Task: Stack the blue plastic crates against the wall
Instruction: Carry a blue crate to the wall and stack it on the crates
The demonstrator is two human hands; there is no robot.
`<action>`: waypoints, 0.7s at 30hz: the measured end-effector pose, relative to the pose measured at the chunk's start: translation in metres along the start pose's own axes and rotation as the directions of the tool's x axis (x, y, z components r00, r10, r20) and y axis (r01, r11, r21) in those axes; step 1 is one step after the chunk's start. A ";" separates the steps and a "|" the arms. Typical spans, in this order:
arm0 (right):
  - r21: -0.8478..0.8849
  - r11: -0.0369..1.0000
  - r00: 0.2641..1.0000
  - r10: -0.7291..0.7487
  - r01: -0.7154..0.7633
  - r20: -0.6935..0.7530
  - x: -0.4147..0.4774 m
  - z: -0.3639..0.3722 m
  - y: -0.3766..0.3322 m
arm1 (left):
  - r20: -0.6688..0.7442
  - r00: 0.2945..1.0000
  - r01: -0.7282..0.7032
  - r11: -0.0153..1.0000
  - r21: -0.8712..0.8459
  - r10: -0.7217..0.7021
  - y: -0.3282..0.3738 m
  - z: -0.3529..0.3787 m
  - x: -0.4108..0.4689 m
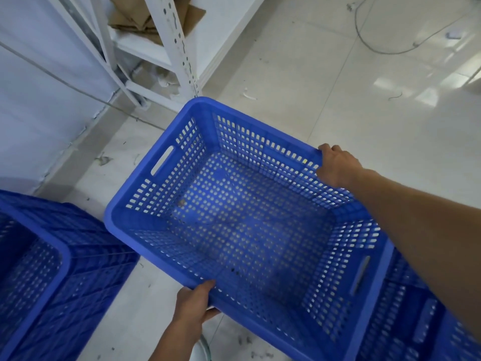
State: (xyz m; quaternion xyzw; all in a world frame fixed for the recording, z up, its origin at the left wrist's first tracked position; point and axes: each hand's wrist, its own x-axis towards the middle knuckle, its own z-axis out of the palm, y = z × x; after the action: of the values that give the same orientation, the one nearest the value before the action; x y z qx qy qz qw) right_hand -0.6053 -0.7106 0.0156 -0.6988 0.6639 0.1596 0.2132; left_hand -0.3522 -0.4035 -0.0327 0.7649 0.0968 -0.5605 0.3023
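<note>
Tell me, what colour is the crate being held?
Blue, with perforated walls and floor; the crate shows clearly in the head view.

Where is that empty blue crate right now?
The crate is centre frame, held above the floor by the left hand and right hand, between two other crate stacks.

A storeroom or warehouse back room is suggested. White slotted metal shelving (177,45) holding flattened cardboard (145,19) is seen by a bare wall (39,100), and blue plastic crates (234,217) and loose cable (377,45) are spread over a dusty tiled floor (338,100).
</note>
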 end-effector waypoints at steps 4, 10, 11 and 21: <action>0.186 0.982 0.996 0.056 -0.041 -0.072 0.002 0.003 -0.006 | 0.012 1.000 -0.018 1.000 -0.009 0.018 -0.005 -0.006 0.004; 0.445 0.885 0.983 0.176 -0.135 -0.052 -0.010 -0.004 -0.009 | -0.011 0.999 -0.033 0.995 -0.096 0.032 -0.019 -0.017 0.001; 0.459 0.878 0.984 0.172 -0.134 -0.041 -0.013 -0.006 -0.008 | -0.011 1.000 -0.016 0.994 -0.112 0.015 -0.020 -0.019 -0.001; 0.564 0.819 0.970 0.211 -0.107 -0.123 -0.076 -0.063 -0.001 | 0.048 0.999 0.001 0.997 -0.081 0.003 0.013 -0.054 -0.083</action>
State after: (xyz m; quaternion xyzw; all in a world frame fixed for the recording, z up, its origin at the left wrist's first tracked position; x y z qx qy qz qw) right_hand -0.6131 -0.6769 0.1083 -0.5607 0.7542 -0.0856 0.3309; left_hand -0.3318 -0.3671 0.0587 0.7383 0.1120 -0.5742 0.3356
